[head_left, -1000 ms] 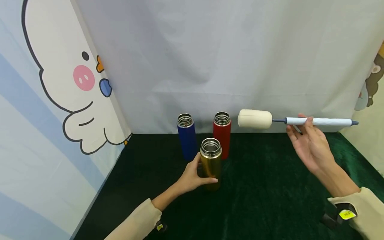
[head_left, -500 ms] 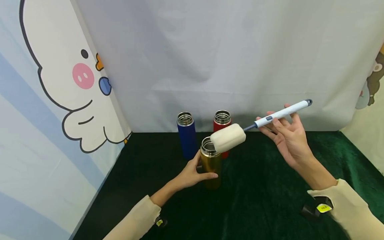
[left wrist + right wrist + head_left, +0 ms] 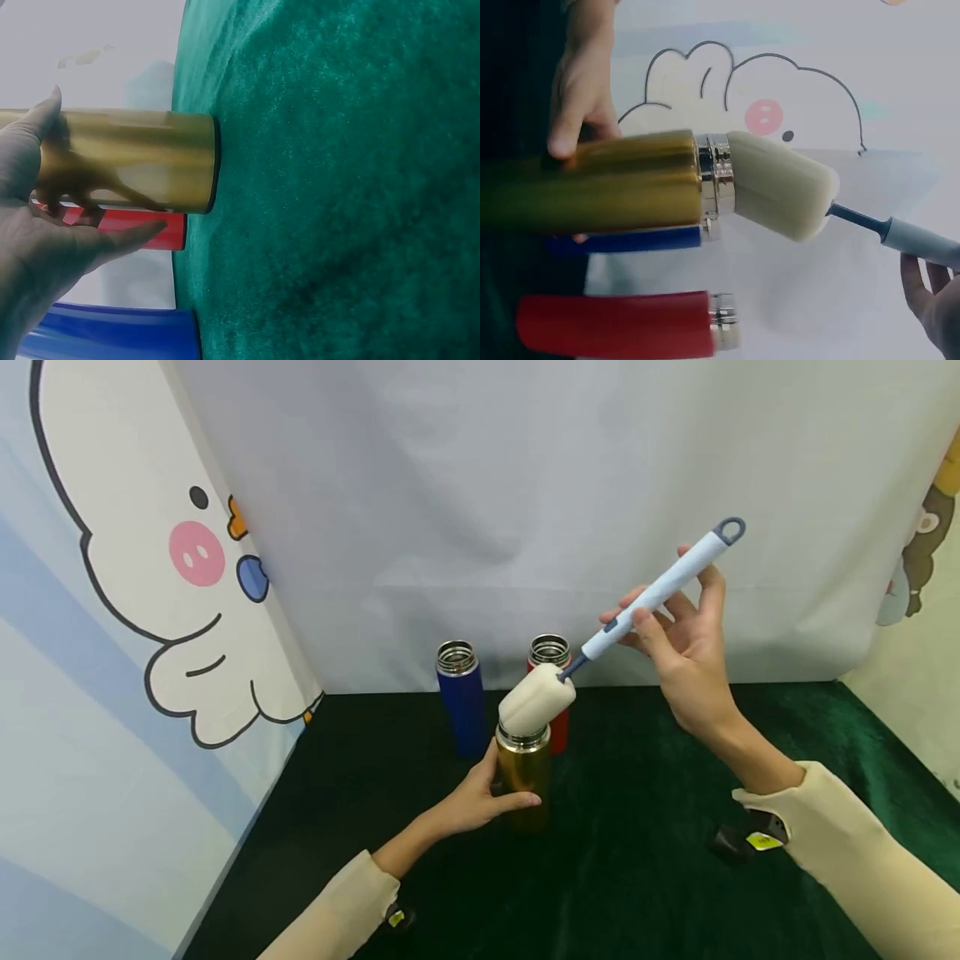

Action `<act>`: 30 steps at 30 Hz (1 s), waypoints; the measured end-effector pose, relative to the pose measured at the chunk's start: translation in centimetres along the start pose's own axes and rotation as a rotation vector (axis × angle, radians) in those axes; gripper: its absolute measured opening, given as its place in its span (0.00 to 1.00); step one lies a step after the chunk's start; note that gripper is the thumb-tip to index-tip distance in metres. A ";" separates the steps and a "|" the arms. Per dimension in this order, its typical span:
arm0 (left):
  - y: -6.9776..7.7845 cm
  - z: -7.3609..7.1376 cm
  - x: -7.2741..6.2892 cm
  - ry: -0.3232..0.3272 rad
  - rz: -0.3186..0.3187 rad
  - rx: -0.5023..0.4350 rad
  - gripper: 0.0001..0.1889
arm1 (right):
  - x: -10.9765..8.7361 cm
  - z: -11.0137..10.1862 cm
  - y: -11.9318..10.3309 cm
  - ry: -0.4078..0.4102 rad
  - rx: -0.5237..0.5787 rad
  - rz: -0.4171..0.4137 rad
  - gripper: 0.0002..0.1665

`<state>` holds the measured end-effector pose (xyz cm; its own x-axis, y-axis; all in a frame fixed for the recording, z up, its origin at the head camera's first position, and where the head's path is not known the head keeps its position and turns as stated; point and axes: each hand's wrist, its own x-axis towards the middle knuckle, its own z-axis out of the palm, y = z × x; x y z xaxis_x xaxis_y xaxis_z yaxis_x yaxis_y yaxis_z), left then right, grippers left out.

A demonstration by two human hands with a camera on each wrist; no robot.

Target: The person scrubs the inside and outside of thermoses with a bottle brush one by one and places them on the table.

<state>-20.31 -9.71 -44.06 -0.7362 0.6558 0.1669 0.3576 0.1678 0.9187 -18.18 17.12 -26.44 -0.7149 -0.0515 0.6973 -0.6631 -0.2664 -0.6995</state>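
Observation:
A gold bottle (image 3: 525, 777) without a lid stands upright on the green cloth. My left hand (image 3: 472, 797) grips it from the left, thumb across its front. In my right hand (image 3: 686, 652) is a bottle brush (image 3: 660, 589) with a white handle and a grey loop at its end, pinched between thumb and fingers. Its cream sponge head (image 3: 536, 700) tilts down to the left, the tip at the bottle's mouth. In the right wrist view the sponge (image 3: 784, 187) meets the steel neck at an angle, most of it outside.
Behind the gold bottle stand a blue bottle (image 3: 461, 706) and a red bottle (image 3: 558, 727), both lidless and upright. A pale curtain (image 3: 420, 527) hangs along the back edge of the green cloth (image 3: 675, 843). A cartoon-printed sheet (image 3: 112, 693) hangs at the left.
My right hand has moved left and tipped the brush from level to slanting, bringing the sponge head to the gold bottle's mouth. The left hand keeps its grip on the bottle.

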 end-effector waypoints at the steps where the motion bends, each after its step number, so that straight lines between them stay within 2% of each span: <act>1: -0.1 0.0 0.0 -0.001 -0.003 -0.002 0.56 | 0.3 0.3 -0.2 -0.025 -0.034 -0.003 0.38; 5: -0.3 0.1 -0.1 -0.013 -0.008 -0.013 0.55 | 1.6 1.3 -0.8 -0.115 -0.210 0.041 0.41; 10: -0.5 0.5 0.2 -0.016 0.026 -0.009 0.55 | 3.3 2.4 -0.9 -0.196 -0.417 0.094 0.43; 16: -0.4 0.6 0.6 -0.034 0.051 -0.003 0.56 | 3.6 3.5 -0.8 -0.238 -0.576 0.069 0.45; 22: -0.3 -0.1 0.3 -0.017 0.021 0.003 0.55 | 3.5 4.5 0.0 -0.278 -0.629 -0.014 0.44; 30: -0.3 -0.3 0.1 -0.009 0.031 0.027 0.52 | 2.4 5.3 1.8 -0.338 -0.633 -0.015 0.40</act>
<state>-20.69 -9.88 -44.23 -0.7195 0.6674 0.1922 0.3958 0.1667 0.9031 -19.96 11.37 -25.21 -0.6649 -0.3750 0.6460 -0.7469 0.3345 -0.5746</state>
